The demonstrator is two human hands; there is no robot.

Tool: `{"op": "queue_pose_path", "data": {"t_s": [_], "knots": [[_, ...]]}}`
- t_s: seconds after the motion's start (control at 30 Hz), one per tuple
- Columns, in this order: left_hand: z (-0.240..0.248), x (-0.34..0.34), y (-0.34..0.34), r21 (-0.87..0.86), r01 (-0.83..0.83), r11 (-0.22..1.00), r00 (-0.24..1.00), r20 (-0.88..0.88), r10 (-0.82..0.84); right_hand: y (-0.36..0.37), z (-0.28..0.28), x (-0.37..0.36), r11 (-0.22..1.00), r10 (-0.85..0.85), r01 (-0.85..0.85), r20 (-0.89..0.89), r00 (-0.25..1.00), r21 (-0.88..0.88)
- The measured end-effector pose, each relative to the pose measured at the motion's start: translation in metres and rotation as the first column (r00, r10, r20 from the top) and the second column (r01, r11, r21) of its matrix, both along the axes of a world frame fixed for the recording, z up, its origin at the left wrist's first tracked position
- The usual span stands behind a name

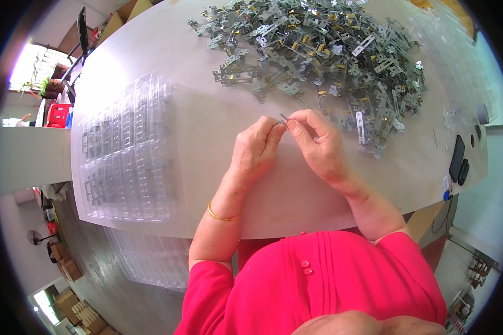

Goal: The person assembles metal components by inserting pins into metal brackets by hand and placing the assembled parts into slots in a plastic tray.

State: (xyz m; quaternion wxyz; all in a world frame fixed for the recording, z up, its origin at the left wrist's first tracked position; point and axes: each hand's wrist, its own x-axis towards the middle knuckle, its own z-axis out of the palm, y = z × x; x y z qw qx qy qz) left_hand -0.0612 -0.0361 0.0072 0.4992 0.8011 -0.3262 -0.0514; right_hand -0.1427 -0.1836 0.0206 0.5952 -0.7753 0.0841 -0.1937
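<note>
My left hand and my right hand meet over the middle of the table, fingertips pinched together. Between them is a small metal piece, of which only a thin grey end shows; its exact kind is hidden by the fingers. Just beyond my hands lies a big heap of small metal brackets, silvery with some brass-coloured parts. A long pale bracket rests at the near right edge of the heap.
Clear plastic blister trays lie at the left, some cells filled with metal parts. More clear trays are stacked at the far right. A black phone and keys with a blue tag lie near the table's right edge.
</note>
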Motion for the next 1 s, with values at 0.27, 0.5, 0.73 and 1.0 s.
{"op": "queue_pose_path", "data": {"t_s": [0.27,0.5,0.73,1.0], "knots": [[0.006,-0.006,-0.001,-0.104,0.054,0.993,0.982,-0.174,-0.072,-0.003,-0.003,0.003,0.987,-0.118,0.146,0.299,0.947,-0.073],[0.013,0.007,0.009,-0.328,-0.153,0.932,0.671,-0.727,-0.145,0.001,0.003,-0.002,0.981,-0.019,0.021,-0.013,1.000,0.191],[0.012,0.008,0.009,-0.364,-0.160,0.918,0.658,-0.732,-0.176,0.002,0.002,-0.002,0.989,0.026,-0.018,-0.053,0.998,0.146],[0.007,0.007,0.010,-0.310,-0.080,0.947,0.873,-0.480,-0.083,0.002,0.003,-0.001,0.996,0.014,-0.008,-0.059,0.998,0.091]]}}
